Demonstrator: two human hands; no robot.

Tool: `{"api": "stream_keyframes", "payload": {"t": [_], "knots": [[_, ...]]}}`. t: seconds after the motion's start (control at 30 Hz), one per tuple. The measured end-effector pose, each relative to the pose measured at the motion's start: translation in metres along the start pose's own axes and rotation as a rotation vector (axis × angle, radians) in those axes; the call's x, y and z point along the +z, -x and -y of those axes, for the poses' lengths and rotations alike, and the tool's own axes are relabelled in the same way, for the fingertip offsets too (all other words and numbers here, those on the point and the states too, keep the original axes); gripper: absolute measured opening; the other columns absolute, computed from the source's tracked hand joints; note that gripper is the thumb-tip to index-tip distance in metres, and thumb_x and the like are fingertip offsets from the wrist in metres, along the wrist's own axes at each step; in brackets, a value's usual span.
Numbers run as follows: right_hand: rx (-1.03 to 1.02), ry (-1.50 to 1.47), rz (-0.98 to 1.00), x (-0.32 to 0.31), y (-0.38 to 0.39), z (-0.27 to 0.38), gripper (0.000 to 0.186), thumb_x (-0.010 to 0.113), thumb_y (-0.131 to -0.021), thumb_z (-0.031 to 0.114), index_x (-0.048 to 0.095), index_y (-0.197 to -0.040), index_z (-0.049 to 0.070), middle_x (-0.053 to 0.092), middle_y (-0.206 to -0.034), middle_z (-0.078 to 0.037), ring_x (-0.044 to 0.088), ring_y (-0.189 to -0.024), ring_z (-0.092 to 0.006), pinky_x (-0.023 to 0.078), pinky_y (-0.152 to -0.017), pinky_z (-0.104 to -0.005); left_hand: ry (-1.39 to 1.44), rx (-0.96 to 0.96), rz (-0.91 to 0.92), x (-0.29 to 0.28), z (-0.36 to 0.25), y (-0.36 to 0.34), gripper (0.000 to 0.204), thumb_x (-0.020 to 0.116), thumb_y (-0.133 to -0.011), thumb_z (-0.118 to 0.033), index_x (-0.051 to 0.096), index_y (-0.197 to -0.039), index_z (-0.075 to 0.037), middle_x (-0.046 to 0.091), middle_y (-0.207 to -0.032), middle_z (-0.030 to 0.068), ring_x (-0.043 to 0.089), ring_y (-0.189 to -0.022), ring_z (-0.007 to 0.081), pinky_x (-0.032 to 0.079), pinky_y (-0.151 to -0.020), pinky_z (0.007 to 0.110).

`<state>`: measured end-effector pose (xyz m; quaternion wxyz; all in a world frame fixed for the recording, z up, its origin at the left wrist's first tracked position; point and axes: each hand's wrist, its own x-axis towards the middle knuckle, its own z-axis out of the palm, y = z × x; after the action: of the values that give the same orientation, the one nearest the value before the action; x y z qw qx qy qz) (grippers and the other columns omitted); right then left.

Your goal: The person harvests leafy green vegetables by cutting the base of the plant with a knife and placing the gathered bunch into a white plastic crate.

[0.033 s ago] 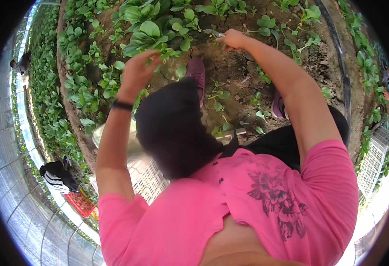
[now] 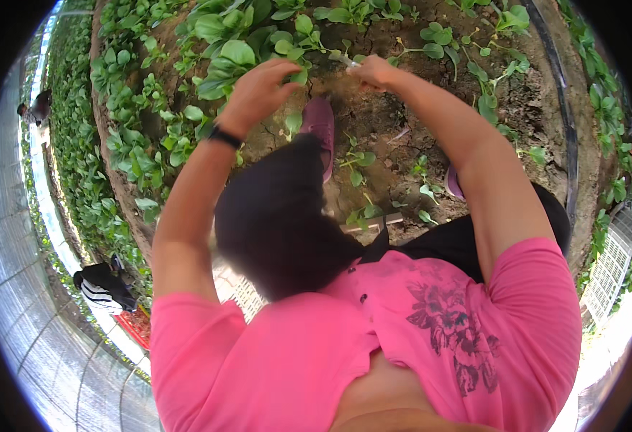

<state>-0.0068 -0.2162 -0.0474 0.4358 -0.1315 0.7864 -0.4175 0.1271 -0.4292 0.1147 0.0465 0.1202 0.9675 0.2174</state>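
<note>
My left hand [image 2: 262, 90] reaches over the near side of a clump of broad-leaved greens [image 2: 238, 52]. Its thumb stands apart from the fingers, and a leaf shows just beyond the fingertips; whether they touch it is hard to tell. My right hand [image 2: 375, 72] is closed around the handle of a small knife [image 2: 343, 59]. The metal blade points left, low over the soil beside the clump's outer leaves. My fingers hide most of the handle.
Small seedlings [image 2: 358, 160] grow between my purple shoes [image 2: 319, 126]. A black hose [image 2: 557, 79] runs along the bed's right side. Pale plastic crates stand near me, one on the right [image 2: 610, 263]. At left, a person [image 2: 104, 286] is beside a red crate [image 2: 134, 327].
My left hand has moved right, toward the right edge of the clump. My right hand has come slightly nearer to me with the knife still in it.
</note>
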Motion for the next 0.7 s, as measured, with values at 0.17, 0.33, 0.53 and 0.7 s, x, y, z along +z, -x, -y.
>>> {"api": "stream_keyframes", "payload": {"t": [0.17, 0.33, 0.53, 0.7], "knots": [[0.092, -0.214, 0.057, 0.008, -0.047, -0.045, 0.035, 0.053, -0.086, 0.029, 0.056, -0.069, -0.001, 0.053, -0.058, -0.008, 0.049, -0.049, -0.0178, 0.042, -0.047, -0.0350, -0.346, 0.036, 0.511, 0.095, 0.042, -0.130, 0.054, 0.068, -0.078, -0.018, 0.049, -0.128, -0.015, 0.030, -0.146, 0.0108, 0.061, -0.099, 0.0322, 0.051, -0.080, 0.041], [0.087, -0.328, -0.015, 0.020, -0.074, -0.044, 0.035, 0.053, -0.086, 0.032, 0.057, -0.077, -0.002, 0.055, -0.062, -0.009, 0.055, -0.052, -0.0195, 0.045, -0.049, -0.0347, -0.493, -0.284, 0.503, 0.138, 0.117, -0.151, 0.040, 0.064, -0.080, -0.016, 0.053, -0.118, -0.011, 0.029, -0.143, 0.0219, 0.060, -0.100, 0.0358, 0.051, -0.082, 0.044], [0.003, -0.177, -0.106, 0.029, -0.094, -0.042, 0.038, 0.055, -0.084, 0.036, 0.060, -0.084, -0.002, 0.059, -0.066, -0.013, 0.060, -0.057, -0.0261, 0.048, -0.055, -0.0400, -0.335, -0.408, 0.303, 0.157, 0.120, -0.122, 0.035, 0.065, -0.080, -0.021, 0.059, -0.113, -0.011, 0.039, -0.137, 0.0158, 0.052, -0.112, 0.0336, 0.047, -0.088, 0.043], [0.056, -0.119, -0.080, 0.033, -0.110, -0.040, 0.042, 0.055, -0.082, 0.039, 0.061, -0.086, -0.002, 0.062, -0.071, -0.019, 0.063, -0.067, -0.0322, 0.049, -0.062, -0.0429, -0.357, -0.406, 0.323, 0.156, 0.125, -0.119, 0.034, 0.064, -0.081, -0.024, 0.062, -0.111, -0.009, 0.043, -0.133, 0.0131, 0.051, -0.113, 0.0322, 0.046, -0.090, 0.042]]}}
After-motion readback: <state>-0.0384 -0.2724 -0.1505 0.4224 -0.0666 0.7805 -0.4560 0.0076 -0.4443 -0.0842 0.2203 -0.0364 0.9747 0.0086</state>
